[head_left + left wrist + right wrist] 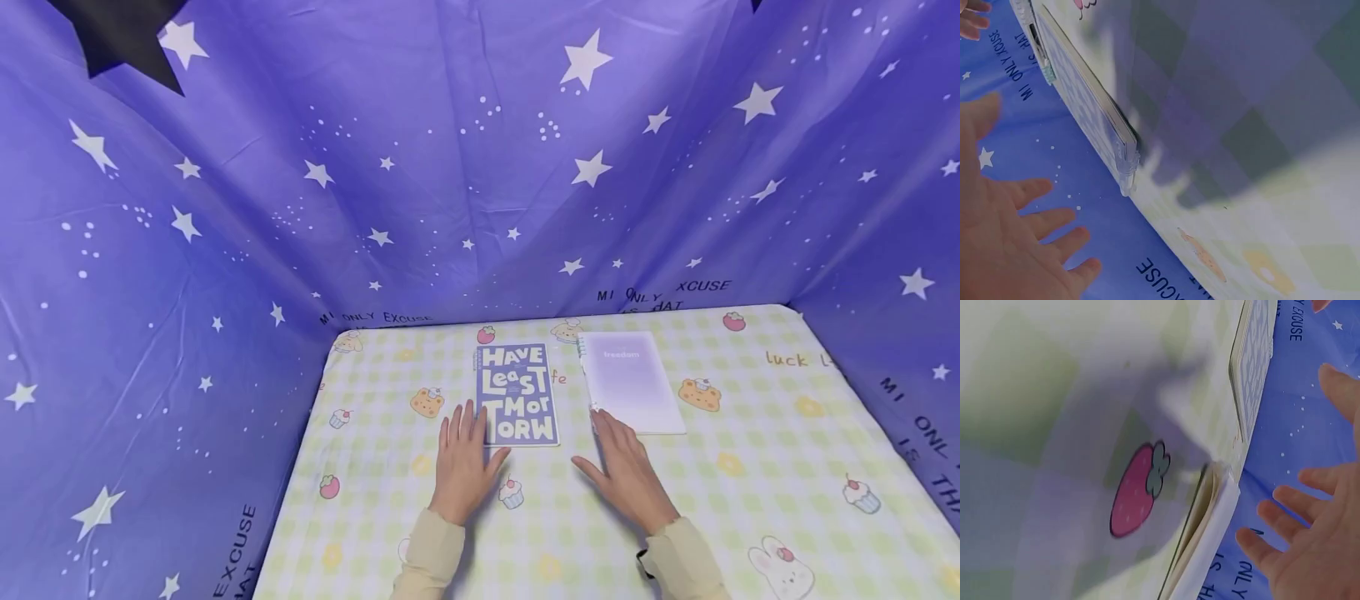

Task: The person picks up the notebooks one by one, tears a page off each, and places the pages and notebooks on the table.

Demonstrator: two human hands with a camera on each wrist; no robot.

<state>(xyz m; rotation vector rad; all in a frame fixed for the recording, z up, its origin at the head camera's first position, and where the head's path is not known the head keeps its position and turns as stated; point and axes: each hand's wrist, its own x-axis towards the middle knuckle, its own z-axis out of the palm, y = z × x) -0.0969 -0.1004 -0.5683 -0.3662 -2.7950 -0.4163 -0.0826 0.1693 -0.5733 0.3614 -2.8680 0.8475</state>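
Two notebooks lie flat on the table. The left one is a blue-purple notebook [517, 387] with big white lettering; its page edges and clear rings show on the blue notebook [1088, 94] in the left wrist view. To its right is a pale lilac spiral notebook [630, 383] marked "freedom". My left hand [459, 471] is over the lower left corner of the blue notebook, fingers straight and spread. The right hand [628, 471] is over the lower left corner of the lilac notebook, fingers extended. Both hands appear raised, casting shadows on the cloth, and hold nothing.
A checkered green and white tablecloth [750, 492] with cartoon prints covers the table. Purple curtains [450, 167] with white stars and lettering hang along the back and both sides. The two notebooks lie apart, with a strip of cloth between them.
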